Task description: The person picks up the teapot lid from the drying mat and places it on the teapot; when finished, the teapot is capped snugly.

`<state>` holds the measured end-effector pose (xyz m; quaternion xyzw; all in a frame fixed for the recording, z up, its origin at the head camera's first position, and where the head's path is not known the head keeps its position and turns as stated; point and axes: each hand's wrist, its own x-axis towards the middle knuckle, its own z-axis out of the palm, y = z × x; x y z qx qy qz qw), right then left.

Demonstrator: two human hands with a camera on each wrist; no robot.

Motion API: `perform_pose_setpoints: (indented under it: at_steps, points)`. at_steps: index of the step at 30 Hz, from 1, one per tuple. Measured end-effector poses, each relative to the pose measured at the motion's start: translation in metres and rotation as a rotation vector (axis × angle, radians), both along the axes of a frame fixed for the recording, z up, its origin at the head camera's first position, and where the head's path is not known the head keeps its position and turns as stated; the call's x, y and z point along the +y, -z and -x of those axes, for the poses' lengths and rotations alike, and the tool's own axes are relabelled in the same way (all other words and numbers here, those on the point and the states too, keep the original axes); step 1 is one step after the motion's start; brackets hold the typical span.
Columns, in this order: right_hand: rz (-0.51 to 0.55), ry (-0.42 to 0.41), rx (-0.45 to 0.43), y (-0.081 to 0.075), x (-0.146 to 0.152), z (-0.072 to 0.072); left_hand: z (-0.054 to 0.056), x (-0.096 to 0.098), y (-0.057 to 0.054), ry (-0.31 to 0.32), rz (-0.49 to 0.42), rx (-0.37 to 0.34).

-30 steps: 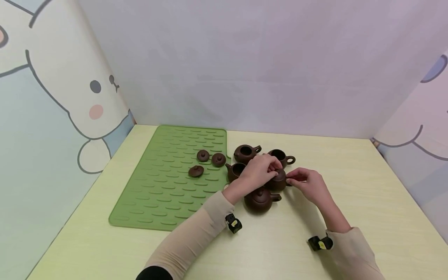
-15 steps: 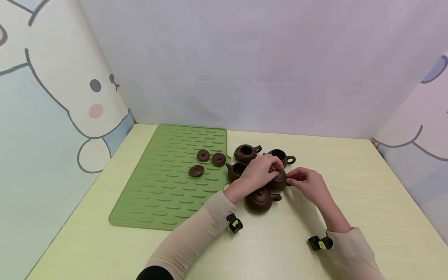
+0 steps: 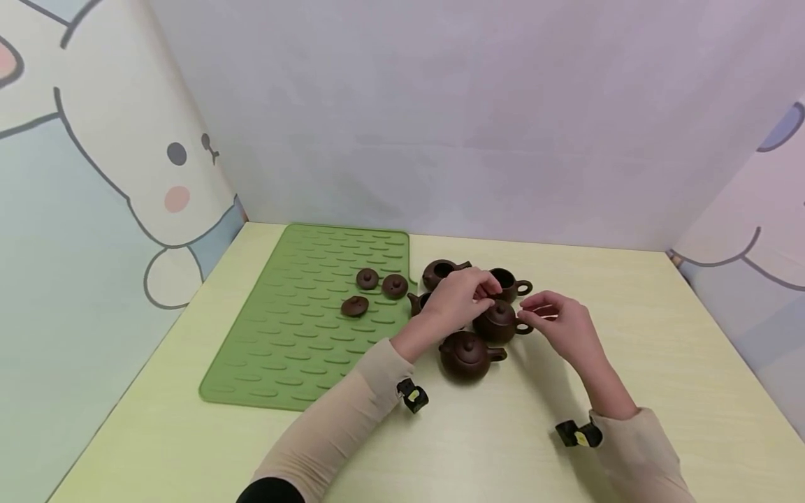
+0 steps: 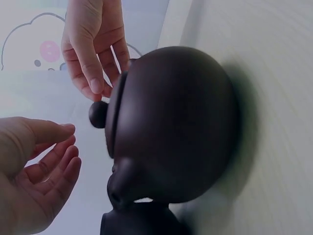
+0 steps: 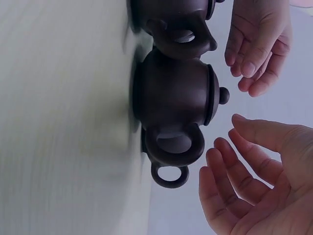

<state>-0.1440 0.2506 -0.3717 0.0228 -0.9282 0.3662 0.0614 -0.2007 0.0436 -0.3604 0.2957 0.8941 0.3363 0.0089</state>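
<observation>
A dark brown teapot (image 3: pixel 494 325) with its lid on stands between my two hands. My left hand (image 3: pixel 458 299) hovers just left of its lid knob, fingers loosely bent and holding nothing. On the other side, my right hand (image 3: pixel 562 327) is apart from the handle, its fingers relaxed, as the right wrist view also shows. In front sits another lidded teapot (image 3: pixel 464 361). Behind are two lidless teapots, one at the back left (image 3: pixel 434 271) and one at the back right (image 3: pixel 505 279). A further pot (image 3: pixel 418 303) is mostly hidden by my left hand.
On the green ridged mat (image 3: pixel 270 335) to the left lie three loose lids: a back lid (image 3: pixel 367 279), one beside it (image 3: pixel 395 286), and a tilted front lid (image 3: pixel 355 306). The pale wooden table (image 3: pixel 629 314) ends at a whitish back wall.
My left hand has let go of the lid knob and shifted slightly left. My right hand has released the teapot's handle and drawn back, leaving the lidded pot in plain view.
</observation>
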Motion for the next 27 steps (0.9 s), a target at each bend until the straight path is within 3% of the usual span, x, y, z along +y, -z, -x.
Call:
perform_pose_setpoints:
  at_steps: [10,27]
  points:
    - [0.036,0.004,0.071,-0.005,-0.012,-0.002,0.007,-0.022,-0.003,-0.038,0.000,0.063]
    - [0.082,-0.085,0.067,-0.005,-0.049,0.002,0.016,-0.059,-0.002,-0.095,-0.032,-0.002]
